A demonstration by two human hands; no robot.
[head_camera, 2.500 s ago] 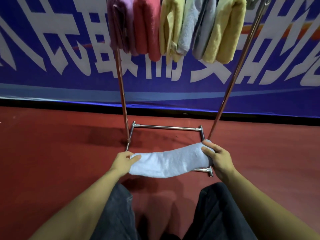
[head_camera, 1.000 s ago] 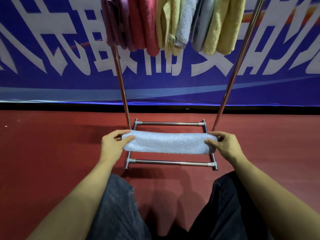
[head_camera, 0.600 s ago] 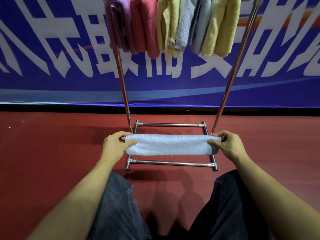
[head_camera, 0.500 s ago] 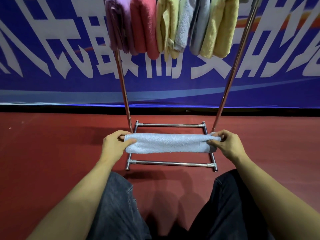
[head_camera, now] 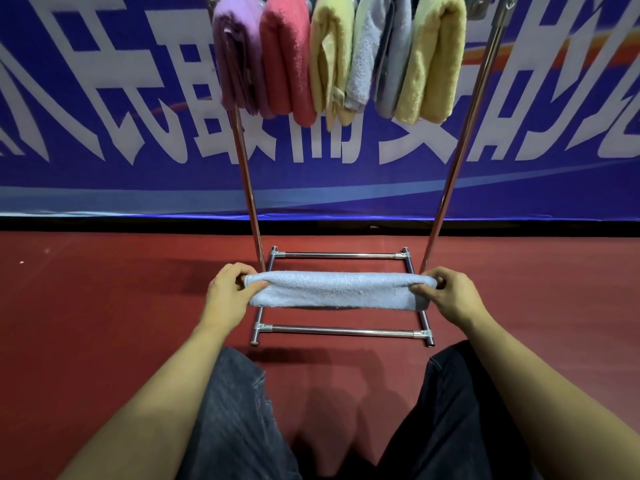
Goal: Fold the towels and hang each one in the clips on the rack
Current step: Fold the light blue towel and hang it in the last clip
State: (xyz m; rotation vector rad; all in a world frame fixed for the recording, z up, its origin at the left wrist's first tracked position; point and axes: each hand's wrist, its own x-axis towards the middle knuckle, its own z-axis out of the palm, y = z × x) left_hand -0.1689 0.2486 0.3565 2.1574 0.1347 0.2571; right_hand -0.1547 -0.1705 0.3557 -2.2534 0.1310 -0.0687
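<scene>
While thumbs press on top, both hands grip folded towel ends.

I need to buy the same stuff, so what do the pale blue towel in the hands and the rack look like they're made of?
Pale blue towel: soft looped terry, probably cotton or microfibre, judging by its nubbly matte pile. Rack: polished metal tubing, likely steel or chrome-plated, given the bright mirror-like highlights.

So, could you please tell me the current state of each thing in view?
Light blue terry towel: folded into a long band, held stretched above the rack's base.
Left hand: grips the towel's left end.
Right hand: grips its right end.
Six coloured towels: folded, hanging from the top.
Chrome tube rack: upright on the red floor.
</scene>
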